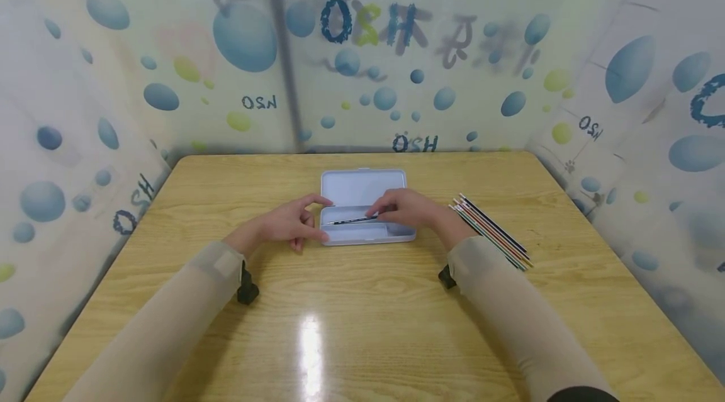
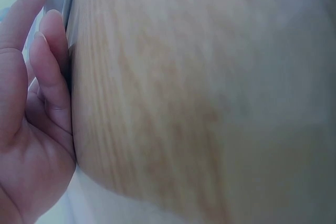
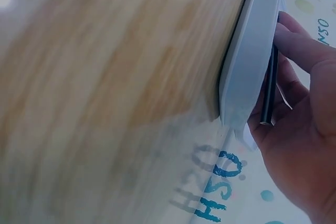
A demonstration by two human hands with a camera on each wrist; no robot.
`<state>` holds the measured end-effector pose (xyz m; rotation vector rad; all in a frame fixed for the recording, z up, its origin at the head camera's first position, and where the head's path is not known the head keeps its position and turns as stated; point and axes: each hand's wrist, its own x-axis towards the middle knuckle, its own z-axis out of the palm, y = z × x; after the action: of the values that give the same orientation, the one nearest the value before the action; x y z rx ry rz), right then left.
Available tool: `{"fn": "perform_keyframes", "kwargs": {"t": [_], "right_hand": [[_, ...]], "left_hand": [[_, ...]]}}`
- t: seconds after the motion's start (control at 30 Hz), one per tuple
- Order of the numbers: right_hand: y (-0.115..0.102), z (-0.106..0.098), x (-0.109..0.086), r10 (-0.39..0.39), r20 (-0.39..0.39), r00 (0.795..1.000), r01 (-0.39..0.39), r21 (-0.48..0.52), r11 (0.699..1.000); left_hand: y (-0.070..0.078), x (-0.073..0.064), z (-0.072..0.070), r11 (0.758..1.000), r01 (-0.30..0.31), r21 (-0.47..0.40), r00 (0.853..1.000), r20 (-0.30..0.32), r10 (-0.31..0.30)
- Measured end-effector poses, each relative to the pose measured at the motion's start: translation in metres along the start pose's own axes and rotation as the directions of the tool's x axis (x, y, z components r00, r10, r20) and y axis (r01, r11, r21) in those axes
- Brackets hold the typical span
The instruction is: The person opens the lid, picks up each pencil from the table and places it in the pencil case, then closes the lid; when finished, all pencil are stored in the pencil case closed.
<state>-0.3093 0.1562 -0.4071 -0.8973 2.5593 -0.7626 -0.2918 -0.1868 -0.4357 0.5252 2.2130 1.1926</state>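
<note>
A pale pencil case [image 1: 368, 240] lies on the table with its lid [image 1: 362, 187] raised at the back. My right hand [image 1: 409, 208] is over the right part of the case and pinches a dark pencil [image 1: 355, 221] between thumb and fingers. The pencil lies low across the rear compartment, its pale tip toward the left. In the right wrist view the black pencil [image 3: 270, 85] shows its blunt end beside the palm. At the case's left end is my left hand [image 1: 291, 223], index finger and thumb stretched apart against the edge, other fingers loosely bent.
To the right of the case, beside my right forearm, several coloured pencils [image 1: 493, 232] lie in a slanted bundle on the wooden table [image 1: 272, 320]. A patterned curtain [image 1: 362, 87] stands along the table's back and sides.
</note>
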Motion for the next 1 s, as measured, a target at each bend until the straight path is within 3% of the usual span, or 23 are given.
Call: {"fn": "perform_keyframes", "kwargs": {"t": [0.57,1.0], "right_hand": [[-0.006,0.004,0.007,0.022,0.021,1.000,-0.022,0.010,1.000],[-0.003,-0.001,-0.004,0.013,-0.037,0.999,-0.012,0.023,1.000]], "left_hand": [[0.002,-0.002,0.000,1.000,-0.004,0.006,1.000,-0.008,0.004],[0.001,-0.002,0.000,1.000,0.005,0.009,1.000,-0.007,-0.005]]}}
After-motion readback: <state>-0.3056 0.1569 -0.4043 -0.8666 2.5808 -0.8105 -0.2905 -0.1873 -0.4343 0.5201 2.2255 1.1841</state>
